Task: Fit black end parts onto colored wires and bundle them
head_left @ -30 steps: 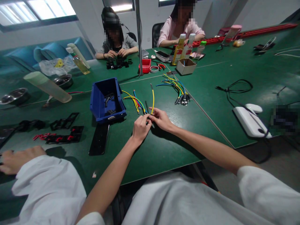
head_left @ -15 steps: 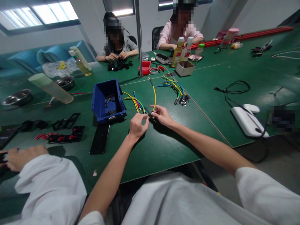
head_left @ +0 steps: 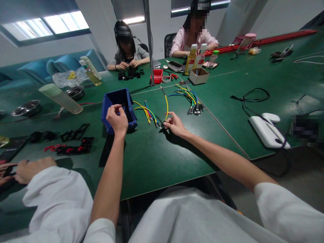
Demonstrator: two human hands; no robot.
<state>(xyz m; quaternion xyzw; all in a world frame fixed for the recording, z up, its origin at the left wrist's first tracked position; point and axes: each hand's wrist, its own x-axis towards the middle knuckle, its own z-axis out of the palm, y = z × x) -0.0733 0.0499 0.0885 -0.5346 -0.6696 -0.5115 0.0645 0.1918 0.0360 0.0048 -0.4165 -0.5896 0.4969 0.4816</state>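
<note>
We find the right hand (head_left: 174,125) pinching the yellow cable (head_left: 167,104) near its lower end, presumably to steady it above the green table (head_left: 187,148). The left hand (head_left: 117,119) hangs half-curled over the blue bin (head_left: 130,103), apparently placed for access; whether it grips anything, we cannot tell.

We see a green table (head_left: 152,158), on it a blue bin (head_left: 131,109), a dark phone (head_left: 104,157) nearby, a small wire group (head_left: 146,112), a larger wire bundle (head_left: 193,98), a red tray (head_left: 158,78), a cardboard box (head_left: 198,80).
</note>
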